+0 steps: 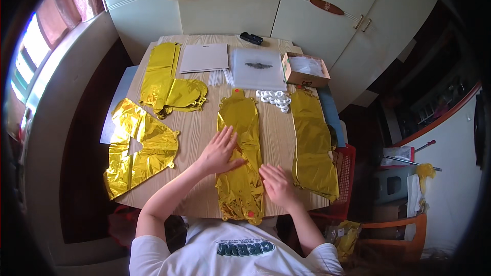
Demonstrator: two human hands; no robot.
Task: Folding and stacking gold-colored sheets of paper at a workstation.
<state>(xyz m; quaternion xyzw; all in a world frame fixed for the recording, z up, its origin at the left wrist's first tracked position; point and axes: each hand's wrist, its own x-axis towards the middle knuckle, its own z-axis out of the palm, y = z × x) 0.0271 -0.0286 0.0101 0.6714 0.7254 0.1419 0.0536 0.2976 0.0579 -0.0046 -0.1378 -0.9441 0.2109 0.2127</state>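
Note:
A flat gold foil balloon point(238, 115) lies lengthwise in front of me, its crinkled near end reaching the table's front edge. Small red dots mark its far and near ends. My left hand point(220, 152) rests flat on its middle, fingers stretched out and thumb apart. Along the balloon's right edge sits my right hand point(277, 183), fingers extended and slightly bent, holding nothing I can see. To the left is an angular gold foil balloon point(151, 128) with a gap in its middle. More folded gold foil point(313, 140) lies on the right.
Across the wooden table point(192, 128), a gold foil stack point(161, 69) lies far left. Beside it are pale card point(204, 57), white sticks point(221, 77), clear plastic bags point(258, 74), white rolls point(273, 96), a cardboard box point(309, 79) and a black object point(251, 38). A red chair point(346, 179) stands right.

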